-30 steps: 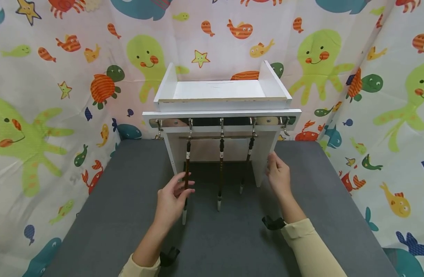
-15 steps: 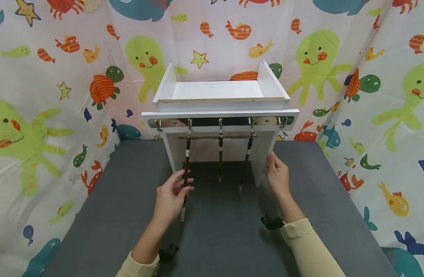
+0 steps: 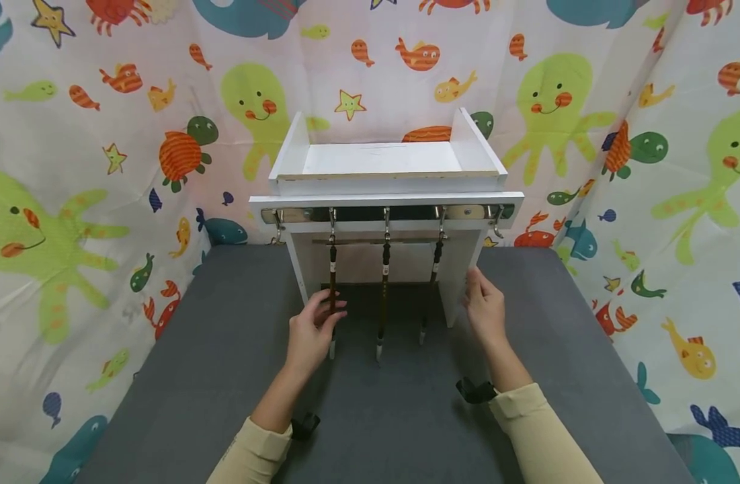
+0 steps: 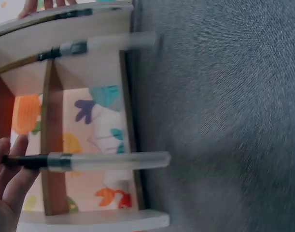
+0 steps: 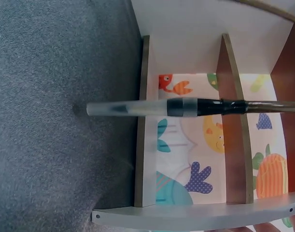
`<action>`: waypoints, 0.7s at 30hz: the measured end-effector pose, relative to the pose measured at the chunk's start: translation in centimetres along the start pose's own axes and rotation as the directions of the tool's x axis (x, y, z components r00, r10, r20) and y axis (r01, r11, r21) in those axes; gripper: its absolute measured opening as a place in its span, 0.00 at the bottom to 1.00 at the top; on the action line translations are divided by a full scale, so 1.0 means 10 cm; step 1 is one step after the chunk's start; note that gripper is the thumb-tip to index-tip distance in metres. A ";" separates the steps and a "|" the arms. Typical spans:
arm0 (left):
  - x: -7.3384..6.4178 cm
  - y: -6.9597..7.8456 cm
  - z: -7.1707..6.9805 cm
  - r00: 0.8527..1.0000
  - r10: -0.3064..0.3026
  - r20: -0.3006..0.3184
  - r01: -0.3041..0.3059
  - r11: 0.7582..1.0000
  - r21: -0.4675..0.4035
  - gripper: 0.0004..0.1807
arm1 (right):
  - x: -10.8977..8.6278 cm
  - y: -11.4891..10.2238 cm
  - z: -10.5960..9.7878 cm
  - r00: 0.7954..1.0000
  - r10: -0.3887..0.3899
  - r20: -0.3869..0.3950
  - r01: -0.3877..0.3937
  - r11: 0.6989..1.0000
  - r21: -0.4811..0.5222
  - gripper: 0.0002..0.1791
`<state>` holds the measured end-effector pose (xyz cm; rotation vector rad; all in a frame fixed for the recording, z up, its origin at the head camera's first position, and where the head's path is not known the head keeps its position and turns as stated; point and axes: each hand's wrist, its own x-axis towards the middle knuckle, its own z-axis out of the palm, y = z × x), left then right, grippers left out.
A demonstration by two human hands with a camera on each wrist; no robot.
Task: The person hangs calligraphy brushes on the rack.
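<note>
Three slim dark calligraphy brushes with translucent caps hang from metal hooks under a white shelf unit [image 3: 382,199]. My left hand [image 3: 306,336] pinches the left brush [image 3: 333,269] partway down its handle; in the left wrist view its cap [image 4: 120,161] points away from the fingers. The middle brush [image 3: 384,296] and the right brush [image 3: 435,259] hang free. At the unit's right side panel [image 3: 457,275], my right hand [image 3: 486,306] grips the front edge, some of its fingers lying along the outer face. A capped brush [image 5: 186,107] crosses the right wrist view.
Two outer hooks, left [image 3: 277,225] and right [image 3: 497,222], carry nothing. The unit stands on a grey table surface [image 3: 394,423], with a sea-animal curtain [image 3: 376,74] behind and on both sides. An open white tray section [image 3: 382,158] forms its top.
My left hand has moved forward and slightly right with the left brush, which hangs straighter. The middle brush has swung back and then forward again. The right hand stays on the panel.
</note>
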<state>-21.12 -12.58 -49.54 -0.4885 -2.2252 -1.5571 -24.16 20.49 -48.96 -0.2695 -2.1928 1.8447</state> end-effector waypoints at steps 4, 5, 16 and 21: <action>0.02 -0.11 0.07 0.997 0.055 -0.049 -0.058 0.997 -0.051 0.21 | -0.02 0.03 0.00 0.999 0.016 0.032 -0.017 1.000 0.008 0.39; 0.02 -0.13 0.09 0.996 0.066 -0.058 -0.069 0.996 -0.056 0.22 | -0.02 0.03 0.00 0.999 0.013 0.037 -0.014 1.000 0.012 0.38; 0.03 -0.19 0.10 0.989 0.130 -0.074 -0.125 0.989 0.076 0.29 | -0.11 -0.16 -0.21 0.996 0.023 0.082 -0.025 0.999 0.032 0.30; -0.02 -0.03 -0.24 0.962 0.254 -0.098 -0.223 0.941 0.256 0.25 | -0.09 0.02 -0.39 0.998 -0.059 0.033 0.062 0.994 -0.091 0.27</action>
